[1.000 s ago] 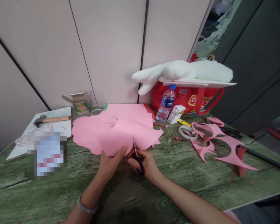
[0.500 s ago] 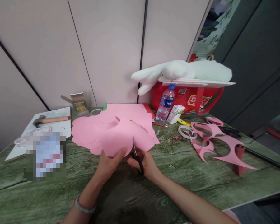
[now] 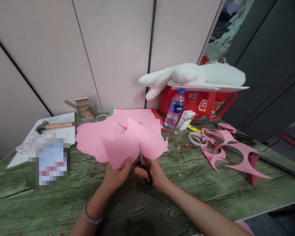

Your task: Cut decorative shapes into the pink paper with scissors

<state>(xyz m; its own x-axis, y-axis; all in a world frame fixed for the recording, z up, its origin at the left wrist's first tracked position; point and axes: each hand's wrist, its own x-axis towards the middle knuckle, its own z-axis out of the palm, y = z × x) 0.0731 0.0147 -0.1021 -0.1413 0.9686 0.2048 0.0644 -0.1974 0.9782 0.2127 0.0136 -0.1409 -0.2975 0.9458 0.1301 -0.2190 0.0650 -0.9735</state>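
Observation:
My left hand (image 3: 119, 175) pinches the near edge of a sheet of pink paper (image 3: 123, 149), thumb on top and fingers hidden beneath. Black-handled scissors (image 3: 145, 167) are in my right hand (image 3: 154, 175), with fingers closed about the handles. Their blades point away from me and sit at the pink sheet, just right of my left thumb. Under and behind this sheet lie more pink papers, among them a stack with scalloped edges (image 3: 88, 141) at left. Which of the sheets the blades pass through, I cannot fully tell.
Pink offcuts (image 3: 232, 147) and a tape roll (image 3: 196, 139) lie right. Behind stand a water bottle (image 3: 175, 108), a small white box (image 3: 185, 119) and a red bag (image 3: 199, 105) under a white plush (image 3: 206, 73). A hammer (image 3: 56, 125) rests on a white board (image 3: 70, 139) at left.
The held pink sheet has turned and bent, so a straight edge and corner now show by my left hand. Its curved edge at right has shifted. The scissors stay nearly in place.

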